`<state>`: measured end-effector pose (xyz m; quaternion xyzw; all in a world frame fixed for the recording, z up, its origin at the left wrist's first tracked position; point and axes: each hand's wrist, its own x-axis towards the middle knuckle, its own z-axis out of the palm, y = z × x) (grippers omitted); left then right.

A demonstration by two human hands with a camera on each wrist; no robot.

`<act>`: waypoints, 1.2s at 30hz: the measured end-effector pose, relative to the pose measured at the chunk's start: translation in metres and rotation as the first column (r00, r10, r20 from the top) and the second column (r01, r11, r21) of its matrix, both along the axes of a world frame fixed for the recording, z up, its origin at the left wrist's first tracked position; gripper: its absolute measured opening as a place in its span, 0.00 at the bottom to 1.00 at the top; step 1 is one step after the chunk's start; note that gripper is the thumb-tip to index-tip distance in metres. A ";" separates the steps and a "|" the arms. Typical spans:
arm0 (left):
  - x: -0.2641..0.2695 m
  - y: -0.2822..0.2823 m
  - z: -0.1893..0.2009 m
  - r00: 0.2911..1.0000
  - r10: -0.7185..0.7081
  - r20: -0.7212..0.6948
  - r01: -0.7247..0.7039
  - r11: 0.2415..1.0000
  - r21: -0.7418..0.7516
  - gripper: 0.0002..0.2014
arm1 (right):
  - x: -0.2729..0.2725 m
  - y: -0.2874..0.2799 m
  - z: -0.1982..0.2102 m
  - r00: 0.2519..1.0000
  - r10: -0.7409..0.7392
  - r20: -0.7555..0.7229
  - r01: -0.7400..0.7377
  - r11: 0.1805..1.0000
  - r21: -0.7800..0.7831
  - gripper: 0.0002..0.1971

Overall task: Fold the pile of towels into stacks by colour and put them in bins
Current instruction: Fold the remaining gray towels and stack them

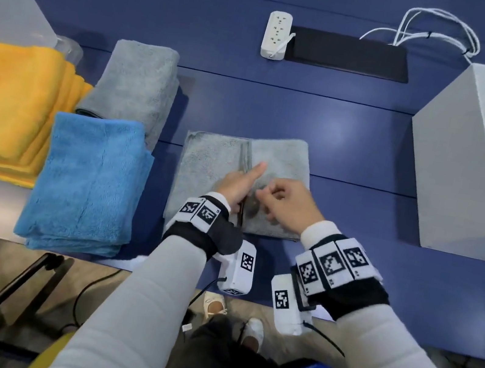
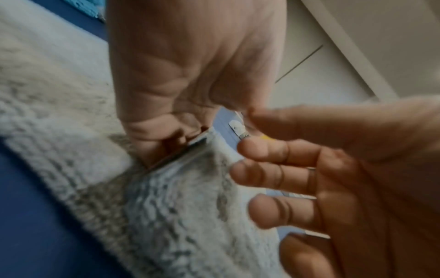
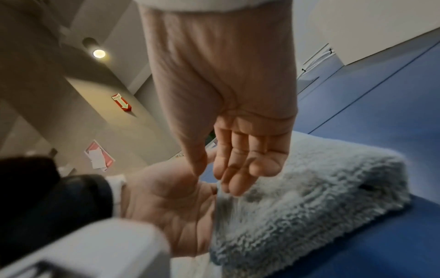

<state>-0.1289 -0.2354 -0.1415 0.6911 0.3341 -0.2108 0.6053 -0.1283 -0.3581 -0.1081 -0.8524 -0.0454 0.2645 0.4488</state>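
Observation:
A grey towel [image 1: 212, 162] lies partly folded on the blue table [image 1: 355, 132], its two flaps meeting at a seam down the middle. My left hand [image 1: 243, 182] is at that seam, fingers curled round the hem of the left flap and thumb pointing away from me. The left wrist view shows the left hand [image 2: 166, 143] hooked into the grey towel [image 2: 71, 112]. My right hand [image 1: 269, 196] is just right of it and pinches the right flap's edge. In the right wrist view, the right hand's fingertips [image 3: 231, 188] meet the grey towel [image 3: 309, 188].
To the left stand a folded grey towel [image 1: 136, 82], a blue stack [image 1: 87, 183] and a yellow stack [image 1: 13, 107]. A white open box [image 1: 448, 173] stands at the right. A power strip [image 1: 275, 35], black mat [image 1: 349, 54] and white cables [image 1: 437, 27] lie at the back.

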 end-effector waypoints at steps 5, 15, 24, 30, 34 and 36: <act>-0.006 0.002 0.000 0.976 -0.041 0.212 0.019 0.995 0.103 0.14 | 0.011 -0.018 -0.005 0.931 -0.258 0.259 0.302 0.942 -0.149 0.07; -0.005 0.007 -0.005 0.926 -0.322 0.198 0.192 0.852 0.487 0.20 | 0.004 -0.027 -0.029 0.911 -0.386 0.148 0.413 0.856 -0.309 0.14; -0.035 0.001 -0.016 0.572 -0.800 -0.180 0.481 0.150 0.864 0.42 | 0.013 -0.021 -0.029 0.908 -0.385 -0.165 0.377 0.923 -0.075 0.14; -0.022 -0.031 -0.032 0.568 -0.792 -0.224 0.546 0.159 0.822 0.37 | 0.001 -0.026 -0.020 0.915 -0.400 0.046 0.394 0.913 0.101 0.10; 0.000 -0.029 -0.012 0.595 -0.801 -0.074 0.638 0.414 0.649 0.32 | 0.005 -0.022 -0.006 0.926 -0.367 0.090 0.354 0.926 0.134 0.19; 0.008 -0.010 0.007 0.710 -0.673 0.207 0.523 0.701 0.485 0.26 | 0.014 -0.013 0.003 0.931 -0.352 0.096 0.337 0.930 0.143 0.21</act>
